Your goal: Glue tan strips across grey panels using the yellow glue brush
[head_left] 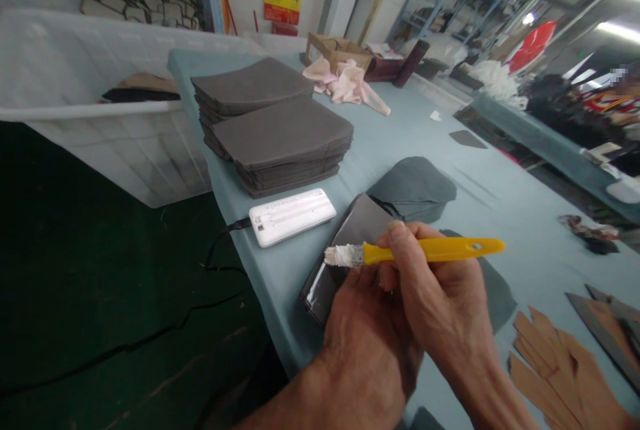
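My right hand [440, 290] is closed around the yellow handle of a paintbrush [435, 250]. White paste coats its bristles, which are at the left edge of a dark grey fabric piece [367, 217]. A wet, shiny streak runs along that edge. My left hand [367, 330] rests over the same piece and holds it against the table; its fingertips are mostly hidden behind the right hand. Just beyond lies a stack of grey-green curved pieces [415, 187]. A white power bank [293, 217] with a black cable is to the left of the brush.
Two stacks of dark grey panels [285, 133] stand at the back left of the blue-covered table [400, 123]. Brown strips [555, 357] lie at the right. A white bin [135, 143] adjoins the table's left edge. A cardboard box [337, 50] and pink cloth [347, 83] sit farther back.
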`<state>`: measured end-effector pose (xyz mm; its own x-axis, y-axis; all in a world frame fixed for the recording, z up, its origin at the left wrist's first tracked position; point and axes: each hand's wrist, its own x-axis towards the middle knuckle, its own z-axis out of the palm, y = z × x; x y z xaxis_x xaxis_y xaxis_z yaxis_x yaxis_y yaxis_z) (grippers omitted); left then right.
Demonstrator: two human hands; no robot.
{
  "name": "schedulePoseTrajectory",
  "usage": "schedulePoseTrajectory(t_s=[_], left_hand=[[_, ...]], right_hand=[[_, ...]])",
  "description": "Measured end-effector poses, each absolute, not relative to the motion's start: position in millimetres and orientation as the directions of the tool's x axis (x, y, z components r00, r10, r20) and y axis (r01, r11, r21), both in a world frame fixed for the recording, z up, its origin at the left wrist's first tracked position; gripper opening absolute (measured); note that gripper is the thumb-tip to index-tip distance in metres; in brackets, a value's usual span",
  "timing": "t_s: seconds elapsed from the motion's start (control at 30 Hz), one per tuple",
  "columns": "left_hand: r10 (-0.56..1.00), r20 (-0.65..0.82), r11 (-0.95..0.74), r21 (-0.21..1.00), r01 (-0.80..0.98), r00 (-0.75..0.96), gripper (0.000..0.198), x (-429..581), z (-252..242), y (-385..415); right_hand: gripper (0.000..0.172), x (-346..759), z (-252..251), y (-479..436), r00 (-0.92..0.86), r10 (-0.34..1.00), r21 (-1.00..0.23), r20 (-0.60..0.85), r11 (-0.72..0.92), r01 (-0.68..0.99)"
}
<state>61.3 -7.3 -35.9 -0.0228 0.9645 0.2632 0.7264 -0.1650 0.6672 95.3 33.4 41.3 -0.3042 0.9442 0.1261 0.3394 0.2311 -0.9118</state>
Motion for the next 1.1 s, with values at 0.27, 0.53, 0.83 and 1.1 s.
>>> schedulePoseTrajectory(t_s=[0.27, 0.53, 0.83, 1.1], left_hand=[[0.936, 0.351, -0.228, 0.669, 0.708, -0.030, 0.067, 45, -32, -26], [0.981, 0.195, -0.135, 0.658, 0.741, 0.006, 0.078, 44, -22, -26], [0.979, 0.205, -0.129, 0.627, 0.768, -0.003, 0.076, 45, -22, -25], [0.979, 0.202, -0.113, 0.624, 0.773, -0.020, 0.069, 44, -21, -26]], right_hand=[[0.047, 96, 33, 59, -0.289, 0.941, -0.893, 0.174, 0.274, 0.358], [0.044, 91, 37, 81, -0.265, 0.914, -0.801, 0.307, 0.398, 0.447], [0.046, 87, 35, 107, -0.244, 0.908, -0.755, 0.340, 0.418, 0.505], [0.041, 84, 32, 147, -0.211, 0.894, -0.729, 0.396, 0.446, 0.520]])
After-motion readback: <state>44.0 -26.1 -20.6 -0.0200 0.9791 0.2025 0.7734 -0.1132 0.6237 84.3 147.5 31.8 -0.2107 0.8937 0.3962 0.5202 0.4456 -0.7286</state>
